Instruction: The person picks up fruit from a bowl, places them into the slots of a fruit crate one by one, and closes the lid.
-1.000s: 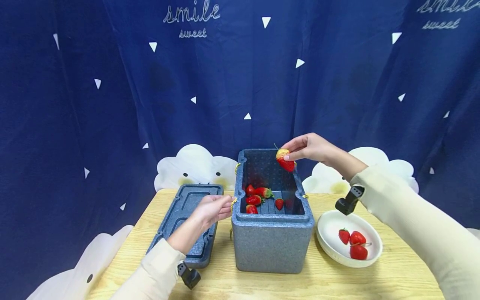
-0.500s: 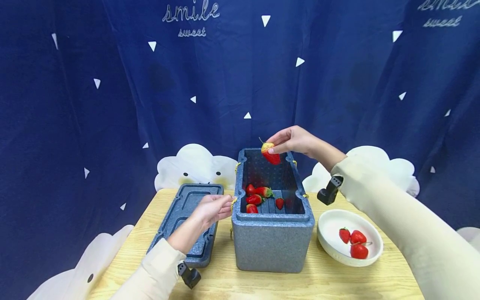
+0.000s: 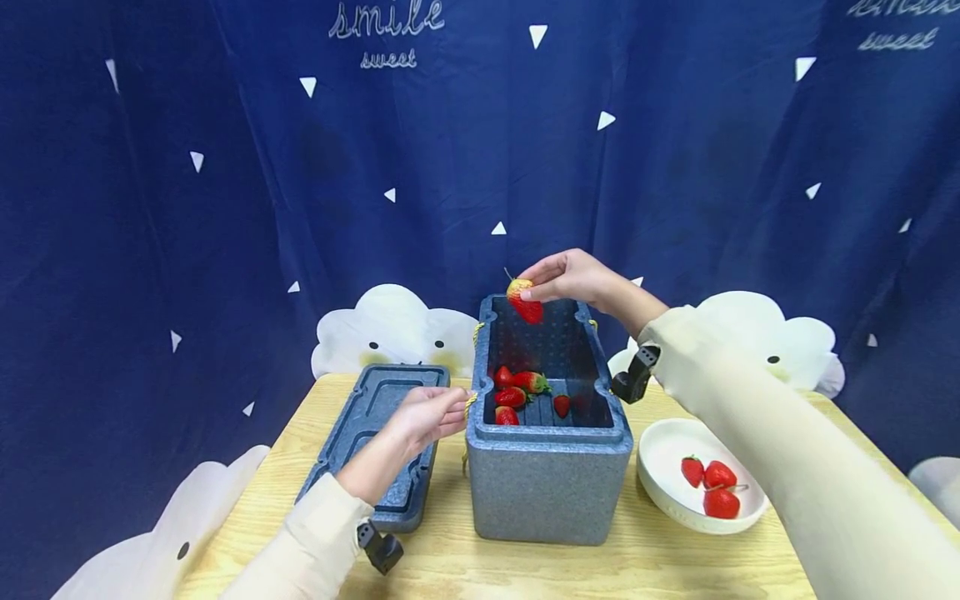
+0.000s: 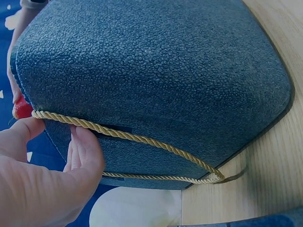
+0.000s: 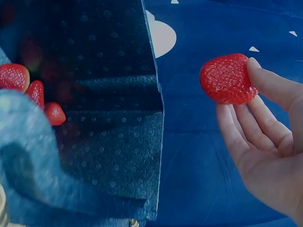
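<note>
In the head view my right hand [image 3: 573, 279] pinches a large strawberry [image 3: 525, 302], red with a yellowish top and a thin stem. It is up over the far part of a speckled blue-grey foam box [image 3: 551, 496], which stands without its lid. In the right wrist view the strawberry [image 5: 228, 79] is between thumb and fingers. My left hand [image 3: 427, 417] is at the box's left side, thumb and fingertips at the yellow rope handle [image 4: 156, 142] near the rim. Several strawberries [image 3: 510, 397] lie on the box floor.
Left of the box, the grey lid [image 3: 386, 400] lies on the wooden table [image 3: 442, 575]. A white bowl [image 3: 663, 475] with a few red strawberries [image 3: 720, 475] stands to its right. Behind everything hangs a dark blue curtain [image 3: 450, 167] with white triangles and clouds.
My right hand has moved left with the strawberry, from the box's right rim to over the far part of its opening. The left hand stays at the rope handle.
</note>
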Demonstrator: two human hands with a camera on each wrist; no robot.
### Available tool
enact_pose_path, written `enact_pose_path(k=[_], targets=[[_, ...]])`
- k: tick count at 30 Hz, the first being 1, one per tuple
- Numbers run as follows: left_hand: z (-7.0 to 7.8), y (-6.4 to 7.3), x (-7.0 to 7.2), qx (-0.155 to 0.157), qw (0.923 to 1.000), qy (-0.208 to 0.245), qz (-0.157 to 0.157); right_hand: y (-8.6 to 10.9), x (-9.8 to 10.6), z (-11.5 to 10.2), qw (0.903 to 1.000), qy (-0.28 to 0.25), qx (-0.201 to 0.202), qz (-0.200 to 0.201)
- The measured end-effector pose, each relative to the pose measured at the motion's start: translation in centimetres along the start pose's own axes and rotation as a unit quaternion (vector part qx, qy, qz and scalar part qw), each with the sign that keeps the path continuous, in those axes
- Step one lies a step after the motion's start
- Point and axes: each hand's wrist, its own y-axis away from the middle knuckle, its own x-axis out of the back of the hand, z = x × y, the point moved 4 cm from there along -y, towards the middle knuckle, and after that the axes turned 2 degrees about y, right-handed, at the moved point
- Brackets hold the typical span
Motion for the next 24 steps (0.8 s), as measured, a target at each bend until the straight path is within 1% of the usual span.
enact_pose_path(k=[9,12,14,17,21,24], targets=[[0.2,0.2,0.1,0.008,1.0,-0.005,-0.002,-1.0,-0.9,0.2,0.9998,-0.013,-0.012,0.007],[0.2,0.1,0.1,0.009,0.9999,-0.005,-0.001,-1.3,-1.2,0.6,0.9999,0.004,-0.014,0.0],[0.2,0.1,0.1,0.01,0.9999,-0.006,0.0,-1.5,-1.5,1.0,0.9994,0.027,-0.017,-0.011],[0.3,0.0,0.1,0.011,0.9999,-0.005,0.0,-1.7,-1.8,1.5,0.9958,0.081,-0.021,-0.038],[0.3,0.0,0.1,0.012,0.9999,-0.003,-0.001,-1.8,-2.3,1.9,0.9855,0.145,-0.032,-0.082],[0.2,0.1,0.1,0.016,0.9999,-0.004,0.001,-1.9,-2.8,2.1,0.9771,0.173,-0.044,-0.116]])
